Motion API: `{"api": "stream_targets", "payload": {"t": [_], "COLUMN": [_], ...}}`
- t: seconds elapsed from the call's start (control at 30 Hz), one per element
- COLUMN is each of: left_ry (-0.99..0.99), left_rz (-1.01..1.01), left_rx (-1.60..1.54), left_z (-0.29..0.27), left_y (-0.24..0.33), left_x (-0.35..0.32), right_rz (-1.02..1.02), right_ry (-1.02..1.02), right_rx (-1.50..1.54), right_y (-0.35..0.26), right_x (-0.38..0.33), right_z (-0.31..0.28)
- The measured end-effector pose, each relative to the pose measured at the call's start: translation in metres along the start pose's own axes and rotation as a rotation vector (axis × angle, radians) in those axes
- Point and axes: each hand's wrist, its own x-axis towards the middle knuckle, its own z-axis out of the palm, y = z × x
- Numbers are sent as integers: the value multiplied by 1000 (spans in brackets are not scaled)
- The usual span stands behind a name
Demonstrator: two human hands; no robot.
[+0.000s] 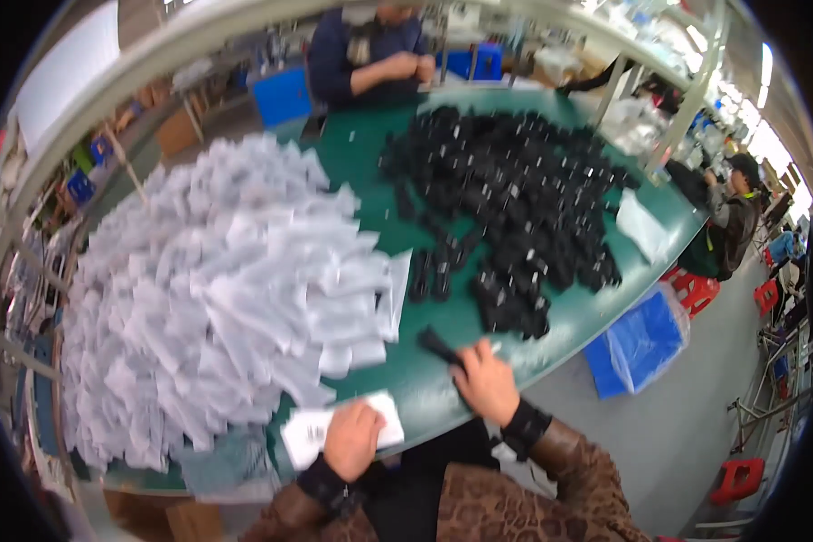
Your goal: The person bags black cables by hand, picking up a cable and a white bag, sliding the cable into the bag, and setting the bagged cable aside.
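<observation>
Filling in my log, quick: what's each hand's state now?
Left hand: on white packet; grip can't be told.
Right hand: closed, holding black strip.

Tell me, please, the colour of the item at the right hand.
The item is black, best seen in the head view.

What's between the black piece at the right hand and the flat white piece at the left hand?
Nothing visible in the way: only green tabletop shows between the black piece at the right hand and the flat white piece under the left hand.
</observation>
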Motion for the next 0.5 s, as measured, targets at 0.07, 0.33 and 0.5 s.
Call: {"api": "stream_targets", "payload": {"t": [0.07,0.33,0.5], "left_ry": [-9,74,71], "left_rz": [-17,-64,-109], "left_rx": [28,-67,-84], "left_z": [5,1,0], "left_y": [-8,-3,0], "left_x": [8,19,9], "right_rz": [25,185,-43], "right_ry": [19,-234,-159], "right_rx": [10,650,497], "right_y": [4,-12,-24], "right_x": [11,9,-12], "right_z": [2,-26,-30]}}
